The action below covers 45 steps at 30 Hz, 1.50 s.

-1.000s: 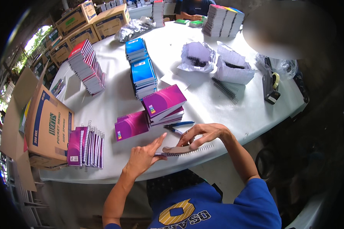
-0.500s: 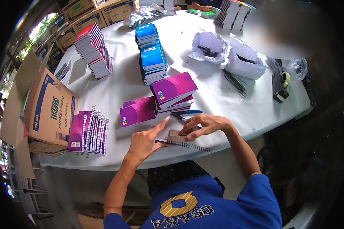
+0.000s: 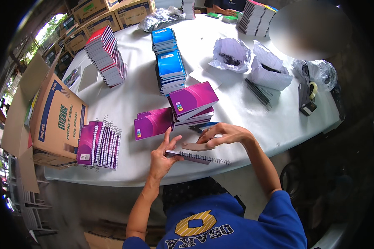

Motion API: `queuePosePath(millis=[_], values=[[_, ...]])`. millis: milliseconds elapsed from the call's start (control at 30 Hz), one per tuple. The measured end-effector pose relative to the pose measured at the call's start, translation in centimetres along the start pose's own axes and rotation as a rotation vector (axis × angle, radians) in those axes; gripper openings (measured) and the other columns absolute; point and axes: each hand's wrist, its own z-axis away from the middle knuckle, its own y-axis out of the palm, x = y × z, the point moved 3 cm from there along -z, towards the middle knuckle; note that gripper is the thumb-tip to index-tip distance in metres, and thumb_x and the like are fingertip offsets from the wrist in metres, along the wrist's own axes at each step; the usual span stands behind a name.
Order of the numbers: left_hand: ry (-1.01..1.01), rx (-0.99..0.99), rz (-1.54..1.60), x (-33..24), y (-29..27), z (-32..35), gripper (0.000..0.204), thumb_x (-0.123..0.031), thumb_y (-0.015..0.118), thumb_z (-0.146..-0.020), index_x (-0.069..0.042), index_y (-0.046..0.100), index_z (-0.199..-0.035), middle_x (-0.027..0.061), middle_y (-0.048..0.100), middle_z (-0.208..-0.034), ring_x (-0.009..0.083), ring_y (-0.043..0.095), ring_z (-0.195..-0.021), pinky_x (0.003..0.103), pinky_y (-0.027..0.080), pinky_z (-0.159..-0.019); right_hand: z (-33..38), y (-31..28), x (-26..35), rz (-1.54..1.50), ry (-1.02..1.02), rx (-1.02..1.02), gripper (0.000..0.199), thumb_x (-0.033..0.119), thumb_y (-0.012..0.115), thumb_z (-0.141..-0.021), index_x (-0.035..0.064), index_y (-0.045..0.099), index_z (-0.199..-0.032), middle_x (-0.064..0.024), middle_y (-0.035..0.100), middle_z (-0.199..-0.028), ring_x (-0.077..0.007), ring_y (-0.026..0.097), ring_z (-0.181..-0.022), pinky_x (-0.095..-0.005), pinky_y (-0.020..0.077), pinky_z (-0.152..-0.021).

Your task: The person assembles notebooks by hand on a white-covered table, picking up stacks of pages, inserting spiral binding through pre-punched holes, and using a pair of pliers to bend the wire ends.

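- Holding: left hand (image 3: 163,157), thumb and fingers closed on the left end of 1 notebook (image 3: 198,159), raised above the near side of the white table (image 3: 137,170).
- Wire coil (image 3: 222,161), 1: set along the notebook's upper edge, spare turns jutting past its right end.
- Tan block (image 3: 193,147), 1: gripped in the right hand (image 3: 224,135), just beyond the coil; contact cannot be told.
- Handling, as judged: left grip firm, fingers clear of the wire; pages squared so holes line up; block pressed lightly and evenly, lest turns bend or skip holes.
- Purple stack (image 3: 194,98), 1: beyond the hands.
- Loose coils (image 3: 258,94): farther off, rightward.
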Motion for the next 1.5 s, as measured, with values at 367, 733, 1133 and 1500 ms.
queuePosePath(millis=[367, 733, 1133, 1500], values=[[0.013, 0.019, 0.034, 0.1, 0.3, 0.2, 0.110, -0.007, 0.084, -0.072, -0.014, 0.016, -0.158, 0.0167, 0.059, -0.136, 0.0179, 0.061, -0.113, 0.028, 0.056, -0.088, -0.9, 0.3, 1.9, -0.055, -0.035, -0.056, 0.053, 0.050, 0.064, -0.089, 0.0058, 0.072, -0.117, -0.0106, 0.073, -0.099, -0.0222, 0.065, -0.091, -0.0353, 0.0475, -0.084], [-0.064, -0.027, 0.070, -0.6, 0.4, 0.4, 0.114, 0.014, 0.077, -0.072, -0.014, 0.009, -0.158, 0.0224, 0.042, -0.150, 0.0269, 0.056, -0.125, 0.033, 0.058, -0.093, -1.6, 1.5, 3.4, -0.087, -0.137, -0.055, 0.049, 0.048, 0.067, -0.089, 0.0088, 0.073, -0.117, -0.0116, 0.072, -0.109, -0.0241, 0.063, -0.094, -0.0379, 0.0484, -0.079], [0.081, 0.057, -0.140, -1.0, -0.7, 1.1, 0.075, -0.006, 0.080, -0.079, -0.006, 0.046, -0.145, 0.0139, 0.046, -0.150, 0.0239, 0.053, -0.129, 0.035, 0.053, -0.099, 1.0, 0.2, 3.1, -0.008, -0.088, -0.171, 0.051, 0.048, 0.068, -0.089, 0.0044, 0.072, -0.115, -0.0174, 0.070, -0.108, -0.0285, 0.065, -0.100, -0.0382, 0.0500, -0.085], [0.145, 0.263, 0.082, -0.1, 0.4, 1.1, 0.047, -0.022, 0.072, -0.090, -0.004, 0.062, -0.131, 0.0106, 0.066, -0.129, 0.0220, 0.057, -0.127, 0.039, 0.039, -0.110, 5.7, 0.4, -2.4, 0.610, 0.001, -0.957, 0.019, 0.014, 0.077, -0.079, 0.0111, 0.072, -0.097, -0.0084, 0.064, -0.101, -0.0271, 0.060, -0.101, -0.0401, 0.0448, -0.086]])
